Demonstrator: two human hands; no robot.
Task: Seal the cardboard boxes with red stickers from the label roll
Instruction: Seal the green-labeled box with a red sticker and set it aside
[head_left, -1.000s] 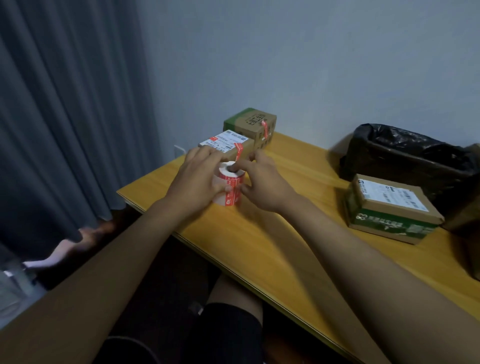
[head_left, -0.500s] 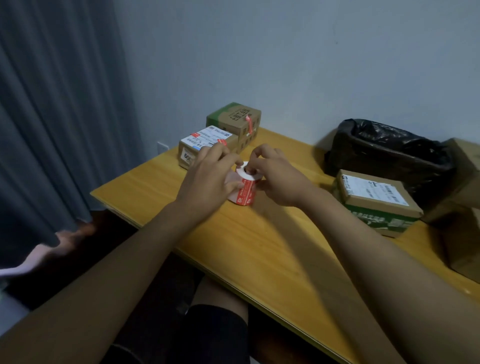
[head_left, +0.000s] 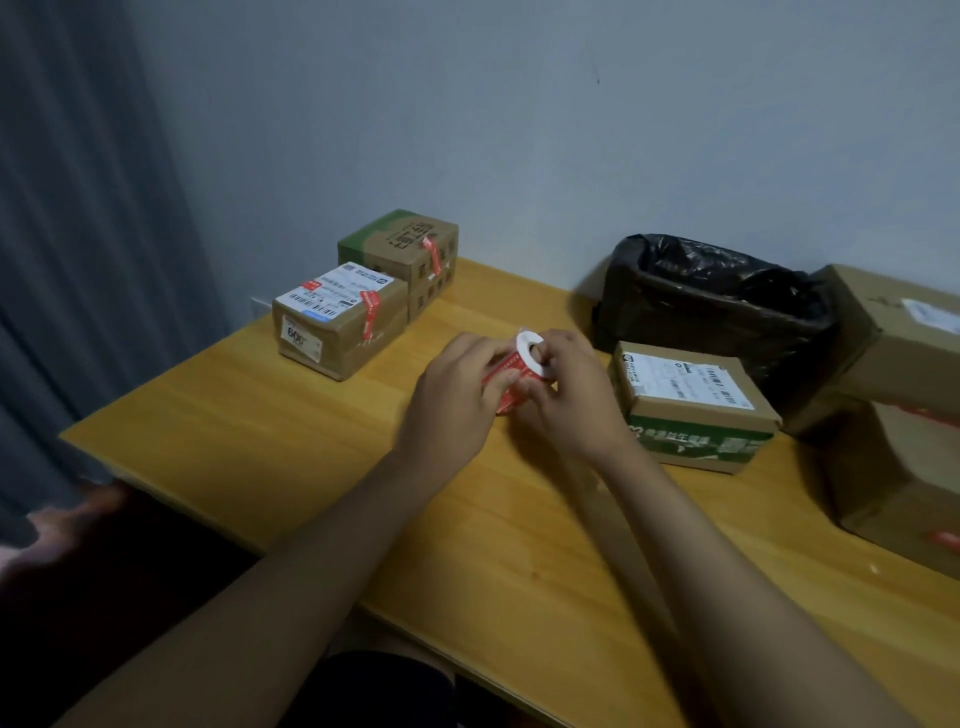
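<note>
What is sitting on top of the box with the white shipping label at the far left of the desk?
On the left box: a white shipping label and a red sticker folded over its edge. The box's contents are hidden.

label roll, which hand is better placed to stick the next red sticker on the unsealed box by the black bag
Right, probably. Both hands hold the label roll, but the right hand is on the side nearest the green-banded box, which shows no red sticker. The left hand is farther from it and could keep steadying the roll.

Red label roll (head_left: 511, 371) between hands
</note>
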